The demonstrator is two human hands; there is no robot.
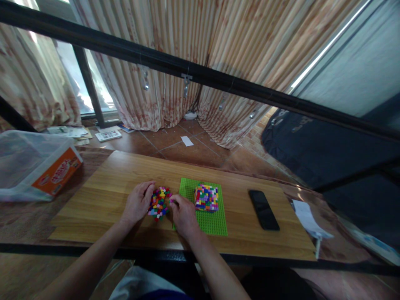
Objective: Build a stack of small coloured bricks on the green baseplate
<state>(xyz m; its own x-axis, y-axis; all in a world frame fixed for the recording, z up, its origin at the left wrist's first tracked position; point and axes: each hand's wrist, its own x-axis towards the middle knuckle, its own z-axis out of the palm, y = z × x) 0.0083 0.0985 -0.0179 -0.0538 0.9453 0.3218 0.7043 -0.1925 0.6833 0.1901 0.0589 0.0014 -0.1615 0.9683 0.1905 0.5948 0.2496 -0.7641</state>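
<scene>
A loose pile of small multicoloured toy bricks lies on the wooden board. My left hand rests against the pile's left side, loosely curved, with nothing visible in its fingers. At the pile's right edge, my right hand pinches a small pink brick between thumb and fingers. Just beyond that hand is a green studded baseplate, whose lower left part the hand covers. A block built from many coloured bricks stands on the baseplate.
A black phone lies on the wooden board to the right. White papers sit past the board's right end. At far left stands a clear plastic box with an orange label. A dark metal bar crosses above.
</scene>
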